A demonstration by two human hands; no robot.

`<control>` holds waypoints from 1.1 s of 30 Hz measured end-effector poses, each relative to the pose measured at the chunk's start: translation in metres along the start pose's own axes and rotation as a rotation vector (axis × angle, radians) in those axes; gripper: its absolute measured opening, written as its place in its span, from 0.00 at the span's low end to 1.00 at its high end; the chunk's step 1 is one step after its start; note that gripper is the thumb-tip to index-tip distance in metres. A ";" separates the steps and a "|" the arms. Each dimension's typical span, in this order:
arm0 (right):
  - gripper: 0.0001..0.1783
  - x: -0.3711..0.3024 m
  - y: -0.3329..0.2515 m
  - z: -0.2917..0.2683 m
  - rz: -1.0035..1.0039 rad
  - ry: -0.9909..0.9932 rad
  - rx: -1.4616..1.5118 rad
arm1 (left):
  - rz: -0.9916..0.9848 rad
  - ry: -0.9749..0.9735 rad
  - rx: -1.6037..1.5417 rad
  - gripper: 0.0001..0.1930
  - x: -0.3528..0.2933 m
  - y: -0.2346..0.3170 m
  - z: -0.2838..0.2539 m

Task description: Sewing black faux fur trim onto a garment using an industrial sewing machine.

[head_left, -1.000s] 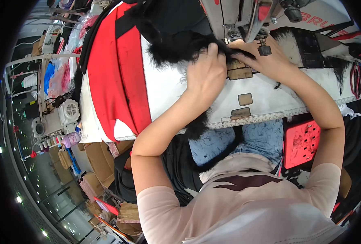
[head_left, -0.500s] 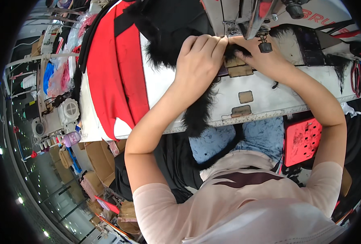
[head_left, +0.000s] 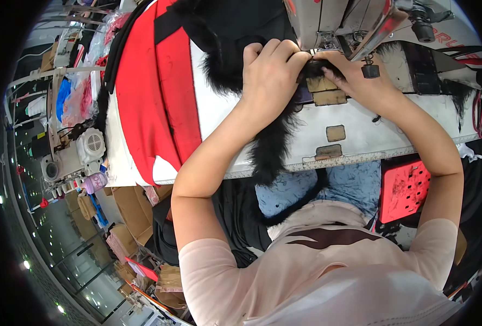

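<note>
Guiding black fur strip (head_left: 273, 146) at the sewing machine (head_left: 328, 22), both hands close in. Clock directions taken from the presser foot (head_left: 312, 52). Left hand (head_left: 271, 79) at 8 o'clock: fingers curled closed on the fur, fingertips just beside the foot, thumb hidden. Right hand (head_left: 360, 76) at 4 o'clock: thumb and fingers pinching the fur between them, part of the hand behind the spring knob (head_left: 370, 70). Strip bunches between the hands and trails off toward 7, its tip over the counter's front edge. Black fabric (head_left: 241, 22) lies at 10.

Doing it well, my read: keep both pinches even, edges lined up, loose hairs tucked out of the stitch line; short feeds, fingertips off to the sides of the needle, not under it. Trailing end probably wants slack so it doesn't drag off the edge.

Edges/room: counter (head_left: 216, 108) shows bare white at 8, between left forearm and red fabric (head_left: 143, 98); left hand could swing out there. Front edge with ruler strip (head_left: 360, 148) runs across 6, tan patches (head_left: 336, 133) just inside. More white toward 5, inside the right forearm. Tightest from 12 to 4: machine head and knob crowd the right hand.
</note>
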State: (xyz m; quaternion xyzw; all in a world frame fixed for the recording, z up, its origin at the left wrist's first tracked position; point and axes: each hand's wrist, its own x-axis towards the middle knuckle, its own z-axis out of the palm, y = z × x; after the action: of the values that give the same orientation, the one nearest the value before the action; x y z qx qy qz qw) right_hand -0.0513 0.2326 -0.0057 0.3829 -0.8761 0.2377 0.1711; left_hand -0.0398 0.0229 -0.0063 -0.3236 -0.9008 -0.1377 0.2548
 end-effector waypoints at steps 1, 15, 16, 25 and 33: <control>0.16 0.000 -0.001 0.000 0.034 -0.024 -0.013 | -0.005 -0.011 0.010 0.13 0.000 -0.001 -0.001; 0.32 -0.026 0.007 -0.017 -0.252 -0.079 -0.321 | 0.210 0.031 0.206 0.11 -0.003 0.008 0.000; 0.31 -0.028 0.009 -0.017 -0.278 -0.056 -0.311 | 0.219 0.001 0.235 0.12 -0.003 0.010 -0.001; 0.22 -0.022 0.011 -0.015 -0.114 0.069 -0.112 | 0.139 -0.040 0.172 0.13 -0.004 0.008 0.002; 0.15 -0.001 -0.003 -0.001 0.097 -0.080 -0.023 | -0.071 -0.027 -0.053 0.14 -0.002 0.004 -0.001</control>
State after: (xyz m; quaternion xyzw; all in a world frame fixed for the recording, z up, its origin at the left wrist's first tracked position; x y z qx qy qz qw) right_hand -0.0481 0.2320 -0.0052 0.3473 -0.9024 0.2202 0.1286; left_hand -0.0352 0.0246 -0.0068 -0.3000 -0.9111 -0.1660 0.2289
